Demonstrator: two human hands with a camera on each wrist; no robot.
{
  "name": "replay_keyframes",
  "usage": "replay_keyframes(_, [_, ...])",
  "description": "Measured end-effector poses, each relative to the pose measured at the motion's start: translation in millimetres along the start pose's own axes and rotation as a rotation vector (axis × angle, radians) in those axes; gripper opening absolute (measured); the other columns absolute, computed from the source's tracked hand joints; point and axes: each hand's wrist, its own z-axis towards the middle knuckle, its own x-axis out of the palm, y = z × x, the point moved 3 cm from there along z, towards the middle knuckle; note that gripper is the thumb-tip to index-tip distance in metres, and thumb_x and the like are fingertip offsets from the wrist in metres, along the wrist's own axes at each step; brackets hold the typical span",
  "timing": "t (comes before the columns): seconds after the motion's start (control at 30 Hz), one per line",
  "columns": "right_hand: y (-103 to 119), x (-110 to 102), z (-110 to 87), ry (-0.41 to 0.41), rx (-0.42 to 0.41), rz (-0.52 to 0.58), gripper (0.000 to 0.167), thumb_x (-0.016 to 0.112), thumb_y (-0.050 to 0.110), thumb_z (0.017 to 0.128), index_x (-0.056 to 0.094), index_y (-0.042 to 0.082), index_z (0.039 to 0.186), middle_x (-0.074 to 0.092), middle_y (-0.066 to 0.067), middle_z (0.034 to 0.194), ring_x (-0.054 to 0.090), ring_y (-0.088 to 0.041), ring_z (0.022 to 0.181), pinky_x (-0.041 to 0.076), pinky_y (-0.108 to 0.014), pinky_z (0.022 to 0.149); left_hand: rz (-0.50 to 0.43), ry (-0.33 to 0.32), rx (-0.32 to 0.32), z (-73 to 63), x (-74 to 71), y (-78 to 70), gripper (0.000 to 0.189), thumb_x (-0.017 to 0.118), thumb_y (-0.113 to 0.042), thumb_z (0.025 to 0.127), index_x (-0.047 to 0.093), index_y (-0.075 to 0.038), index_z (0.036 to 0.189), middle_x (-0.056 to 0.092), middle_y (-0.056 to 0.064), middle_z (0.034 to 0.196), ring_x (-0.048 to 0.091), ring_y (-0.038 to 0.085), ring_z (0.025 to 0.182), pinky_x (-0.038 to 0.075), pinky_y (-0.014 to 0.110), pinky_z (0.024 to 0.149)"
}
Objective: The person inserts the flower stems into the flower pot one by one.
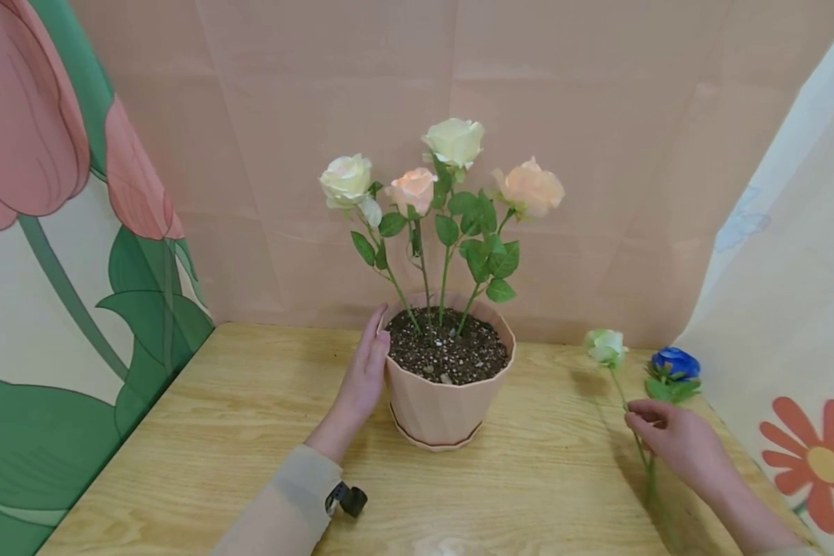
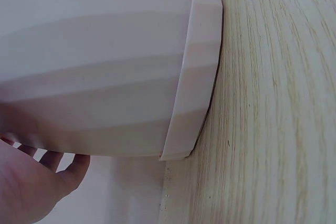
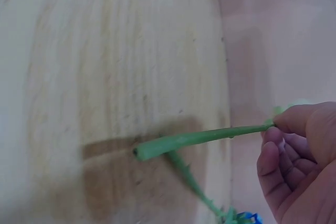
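Observation:
My left hand [image 1: 361,378] rests against the left side of a pink flower pot [image 1: 445,405], its fingers near the rim. In the left wrist view the fingers [image 2: 73,174] touch the wall of the pot [image 2: 94,66]. Soil [image 1: 452,359] fills the pot, and several white and peach artificial roses [image 1: 455,143] stand upright in it. My right hand [image 1: 681,444] pinches the green stem [image 3: 199,137] of a pale green-white rose [image 1: 606,347] between thumb and fingers. That stem's cut end points away from the hand in the right wrist view.
A blue rose [image 1: 676,363] lies on the wooden table [image 1: 250,432] at the right, beyond my right hand; its stem [image 3: 189,174] passes below the held one. A pink cloth backdrop [image 1: 306,93] stands behind the pot, with printed flower panels [image 1: 820,463] at the sides.

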Motion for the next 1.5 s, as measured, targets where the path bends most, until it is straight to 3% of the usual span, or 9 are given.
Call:
replay_keyframes(0.33, [44, -15, -9.6, -0.184, -0.108, 0.051, 0.049, 0.063, 0.036, 0.114, 0.067, -0.005, 0.141, 0.079, -0.016, 0.113, 0.073, -0.012, 0.078, 0.059, -0.028, 0.062, 0.007, 0.002, -0.002, -0.4, -0.4, -1.0, 0.059, 0.032, -0.041, 0.120, 0.023, -0.028, 0.177, 0.022, 0.010, 0.182, 0.030, 0.043, 0.162, 0.022, 0.069, 0.129])
replay_keyframes(0.63, [85, -34, -14.1, -0.361, -0.230, 0.128, 0.029, 0.069, 0.020, 0.111, 0.072, -0.001, 0.131, 0.078, 0.003, 0.096, 0.070, -0.003, 0.074, 0.054, -0.015, 0.064, 0.010, -0.001, 0.002, -0.4, -0.6, -0.2, 0.060, 0.031, -0.042, 0.120, 0.023, -0.025, 0.178, 0.023, 0.011, 0.182, 0.030, 0.044, 0.162, 0.022, 0.070, 0.129])
replay_keyframes(0.93, [121, -45, -17.5, -0.406, -0.260, 0.176, 0.027, 0.070, 0.023, 0.111, 0.074, 0.001, 0.125, 0.079, -0.001, 0.094, 0.070, -0.002, 0.076, 0.054, -0.012, 0.066, 0.002, 0.010, 0.007, -0.9, 0.6, 0.0, 0.060, 0.031, -0.042, 0.121, 0.023, -0.025, 0.178, 0.022, 0.010, 0.182, 0.029, 0.043, 0.162, 0.022, 0.069, 0.129])
replay_keyframes(1.1, [144, -58, -17.6, -0.440, -0.305, 0.208, 0.024, 0.068, 0.022, 0.112, 0.074, 0.002, 0.123, 0.077, 0.002, 0.093, 0.069, -0.005, 0.076, 0.055, -0.013, 0.066, -0.008, 0.012, 0.005, -1.2, 0.5, -1.2, 0.059, 0.031, -0.040, 0.121, 0.022, -0.028, 0.178, 0.022, 0.009, 0.182, 0.028, 0.041, 0.163, 0.022, 0.068, 0.129])
replay_keyframes(1.33, [179, -68, -15.8, -0.491, -0.352, 0.270, 0.021, 0.070, 0.025, 0.111, 0.076, 0.007, 0.120, 0.078, 0.007, 0.094, 0.070, -0.006, 0.076, 0.055, -0.012, 0.067, -0.003, 0.003, 0.023, -0.6, -0.5, -0.3, 0.060, 0.029, -0.039, 0.121, 0.023, -0.019, 0.178, 0.022, 0.013, 0.182, 0.031, 0.045, 0.161, 0.022, 0.071, 0.128])
replay_keyframes(1.5, [199, -72, -14.0, -0.511, -0.373, 0.316, 0.020, 0.071, 0.026, 0.110, 0.077, 0.008, 0.116, 0.078, 0.008, 0.093, 0.071, -0.006, 0.075, 0.056, -0.013, 0.067, -0.015, 0.009, 0.026, 0.0, 0.6, 0.8, 0.059, 0.029, -0.037, 0.121, 0.023, -0.021, 0.178, 0.022, 0.013, 0.182, 0.031, 0.045, 0.161, 0.022, 0.071, 0.128])
